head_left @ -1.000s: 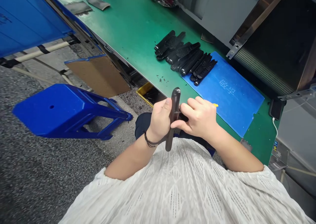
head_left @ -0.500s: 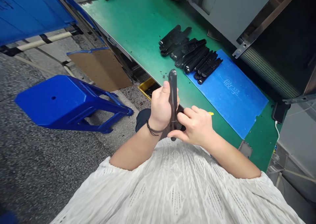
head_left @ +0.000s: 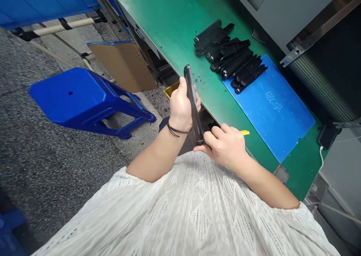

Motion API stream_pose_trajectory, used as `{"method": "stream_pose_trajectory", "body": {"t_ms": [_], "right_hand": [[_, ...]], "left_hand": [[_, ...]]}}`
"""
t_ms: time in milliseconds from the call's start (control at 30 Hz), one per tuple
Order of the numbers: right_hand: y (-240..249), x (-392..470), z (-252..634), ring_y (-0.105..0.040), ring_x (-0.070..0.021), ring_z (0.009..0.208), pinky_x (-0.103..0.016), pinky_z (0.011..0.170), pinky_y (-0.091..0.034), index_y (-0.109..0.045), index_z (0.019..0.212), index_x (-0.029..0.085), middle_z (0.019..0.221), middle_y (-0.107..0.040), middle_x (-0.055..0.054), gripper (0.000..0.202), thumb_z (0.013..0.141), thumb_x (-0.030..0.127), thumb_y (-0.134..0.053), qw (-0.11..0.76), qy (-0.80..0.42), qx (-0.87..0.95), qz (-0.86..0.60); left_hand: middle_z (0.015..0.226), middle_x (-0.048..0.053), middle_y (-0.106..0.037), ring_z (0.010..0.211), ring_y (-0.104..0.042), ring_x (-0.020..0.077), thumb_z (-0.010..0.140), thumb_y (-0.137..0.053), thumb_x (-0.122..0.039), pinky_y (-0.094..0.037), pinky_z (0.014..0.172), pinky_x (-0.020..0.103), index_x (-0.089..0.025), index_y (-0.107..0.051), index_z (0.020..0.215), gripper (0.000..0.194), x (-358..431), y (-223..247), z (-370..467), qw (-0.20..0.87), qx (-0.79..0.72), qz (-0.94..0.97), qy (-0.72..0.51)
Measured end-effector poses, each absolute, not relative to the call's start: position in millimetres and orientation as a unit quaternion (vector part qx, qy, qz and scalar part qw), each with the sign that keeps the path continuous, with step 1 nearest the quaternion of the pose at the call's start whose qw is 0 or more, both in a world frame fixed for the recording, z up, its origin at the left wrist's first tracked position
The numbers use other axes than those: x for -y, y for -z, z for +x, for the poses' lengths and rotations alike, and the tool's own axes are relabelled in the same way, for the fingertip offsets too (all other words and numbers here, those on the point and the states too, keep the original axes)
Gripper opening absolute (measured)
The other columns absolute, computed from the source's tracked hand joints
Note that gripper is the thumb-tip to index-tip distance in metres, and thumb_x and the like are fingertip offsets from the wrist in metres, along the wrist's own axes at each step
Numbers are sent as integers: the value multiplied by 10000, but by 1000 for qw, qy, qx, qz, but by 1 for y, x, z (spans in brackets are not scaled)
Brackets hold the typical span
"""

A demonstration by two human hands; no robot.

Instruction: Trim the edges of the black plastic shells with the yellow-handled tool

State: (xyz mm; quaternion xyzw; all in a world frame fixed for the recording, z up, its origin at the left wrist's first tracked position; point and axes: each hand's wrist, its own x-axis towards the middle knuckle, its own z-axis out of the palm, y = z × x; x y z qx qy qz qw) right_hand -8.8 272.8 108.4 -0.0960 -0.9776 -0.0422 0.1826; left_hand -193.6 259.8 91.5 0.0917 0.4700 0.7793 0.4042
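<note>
My left hand [head_left: 182, 103] is wrapped round a long, narrow black plastic shell [head_left: 192, 98] with a rounded far end. The shell slants, its near end close to my white top. My right hand [head_left: 224, 143] is closed round a slim tool whose yellow end [head_left: 244, 132] sticks out past the fingers on the right. Its thumb lies at the shell's near end, where a thin bright line shows; the working end of the tool is mostly hidden. Several similar black plastic pieces [head_left: 237, 63] lie in a row on the green tabletop [head_left: 175, 26], partly over a blue sheet [head_left: 278, 111].
Dark scraps dot the table by its edge. Below stands a yellow bin [head_left: 169, 90], partly covered by my left hand. A blue stool [head_left: 70, 94] and a cardboard sheet [head_left: 124, 66] are at left. A black device with a white cable [head_left: 325, 137] sits at the right.
The shell has tilted, its far end swinging left, and my right hand is now at its very near end. The camera view has shifted slightly.
</note>
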Motion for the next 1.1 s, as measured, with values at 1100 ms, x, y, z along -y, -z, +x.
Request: {"method": "stream_pose_trajectory", "body": {"t_ms": [1100], "right_hand": [[-101,-305,-26,-684,-233,1089,-375,840,-574,-603,1375,248,1309,-680,-114,464,919,223,-685,318,-233,874,-284]], "left_hand": [[594,-46,-426,496,-497,108,1029,-388,-678,-441,519,241,-234,-382,727,537,-246,-36,-248,197,-446,-135,-863]]}}
